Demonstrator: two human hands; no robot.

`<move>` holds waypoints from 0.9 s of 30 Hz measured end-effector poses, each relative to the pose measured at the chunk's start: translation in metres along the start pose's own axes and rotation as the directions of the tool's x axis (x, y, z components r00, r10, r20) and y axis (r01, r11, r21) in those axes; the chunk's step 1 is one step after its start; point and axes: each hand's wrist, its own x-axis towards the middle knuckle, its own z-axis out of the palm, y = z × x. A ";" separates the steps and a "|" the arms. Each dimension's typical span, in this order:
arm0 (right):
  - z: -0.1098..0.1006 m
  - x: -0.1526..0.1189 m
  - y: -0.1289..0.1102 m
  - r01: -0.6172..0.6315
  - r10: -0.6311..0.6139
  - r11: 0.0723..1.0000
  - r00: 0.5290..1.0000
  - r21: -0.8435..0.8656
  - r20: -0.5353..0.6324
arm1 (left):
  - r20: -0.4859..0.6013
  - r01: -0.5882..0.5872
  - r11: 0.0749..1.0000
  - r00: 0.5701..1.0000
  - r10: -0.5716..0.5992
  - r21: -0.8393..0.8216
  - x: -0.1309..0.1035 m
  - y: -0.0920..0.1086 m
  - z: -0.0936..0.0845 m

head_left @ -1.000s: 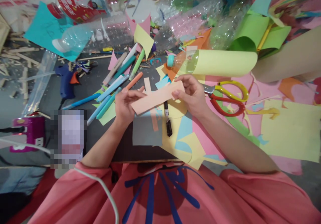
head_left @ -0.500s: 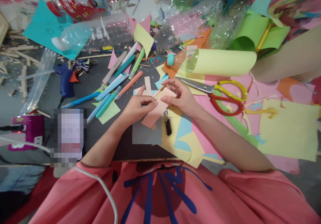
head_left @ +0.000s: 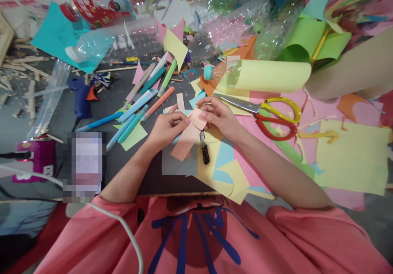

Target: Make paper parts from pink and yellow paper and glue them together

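Note:
Between my two hands is a strip of pale peach paper [head_left: 184, 143], its upper end bent over toward me. My left hand [head_left: 167, 131] pinches the strip's left edge between thumb and fingers. At the folded end, my right hand [head_left: 221, 116] grips the paper, thumb on top. Under the strip lie a grey-blue sheet [head_left: 178, 167] and yellow paper [head_left: 215, 180]. A black-capped pen [head_left: 204, 151] rests just below my right hand. Another narrow peach strip [head_left: 180, 101] lies beyond my left hand.
Large scissors [head_left: 276, 116] with yellow and red handles lie to the right. Several markers [head_left: 138, 106] and a blue glue gun [head_left: 81, 98] are on the left. A bottle wrapped in yellow paper [head_left: 273, 75] lies behind the scissors. Another person's arm [head_left: 353, 69] reaches in at right.
The peach strip's upper end is now folded over toward me, and my right thumb has moved onto the fold. My left hand has stayed nearly in place.

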 end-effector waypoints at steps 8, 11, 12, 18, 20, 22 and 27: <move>0.004 0.000 0.003 0.069 -0.070 0.997 0.997 -0.018 -0.038 | 0.021 0.001 1.000 1.000 -0.001 0.002 -0.001 0.002 0.001; 0.005 -0.001 0.004 0.069 -0.070 0.997 0.997 -0.029 -0.041 | 0.010 -0.009 1.000 1.000 0.009 0.010 -0.001 0.001 0.001; 0.005 -0.001 0.004 0.070 -0.071 0.997 0.997 -0.031 -0.041 | 0.009 -0.012 1.000 1.000 0.012 0.012 -0.001 0.001 0.002; 0.005 -0.001 0.004 0.097 -0.098 0.994 0.995 -0.048 -0.026 | 0.019 -0.018 1.000 1.000 0.017 0.024 -0.001 0.001 0.001; 0.005 -0.001 0.004 0.094 -0.096 0.994 0.995 -0.055 -0.030 | 0.023 -0.017 1.000 1.000 0.016 0.021 -0.001 0.001 0.001; 0.004 -0.001 0.004 0.084 -0.086 0.994 0.996 -0.064 -0.034 | 0.022 -0.004 1.000 1.000 0.003 0.011 -0.001 0.002 0.001; 0.004 -0.002 0.005 0.085 -0.086 0.993 0.996 -0.087 -0.013 | 0.018 0.026 1.000 1.000 -0.026 -0.017 -0.001 0.004 0.002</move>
